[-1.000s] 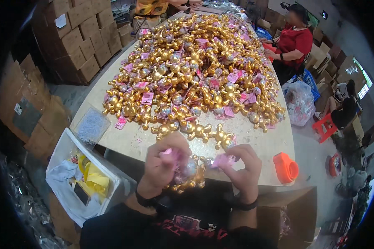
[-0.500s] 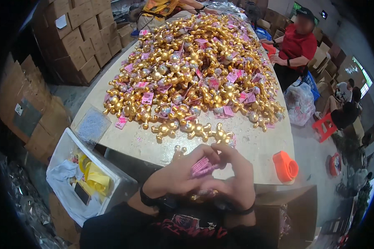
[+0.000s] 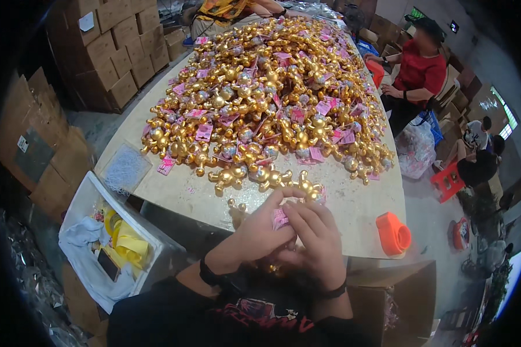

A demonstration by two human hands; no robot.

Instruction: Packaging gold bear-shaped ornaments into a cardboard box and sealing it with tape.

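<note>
At the near bench edge: both hands are bunched together, low over the lap.
Left hand (image 3: 255,231): grip narrow, fingertips pinching the pink tag (image 3: 279,218) from the left.
Right hand (image 3: 318,240): fingers folded over the same tag; whether they clamp it I cannot tell.
Gold toy (image 3: 275,267): just beneath the grip, mostly hidden; only a glint shows.
Change: a second ago the hands were spread with the toy open between them; now they have closed over it, so the tag work looks under way.
Beyond the grip: the bench (image 3: 353,202) carries a heap of gold toys (image 3: 272,98).
Right of the grip: orange tape holder (image 3: 393,233).
Left of the grip: white bin (image 3: 92,196).
</note>
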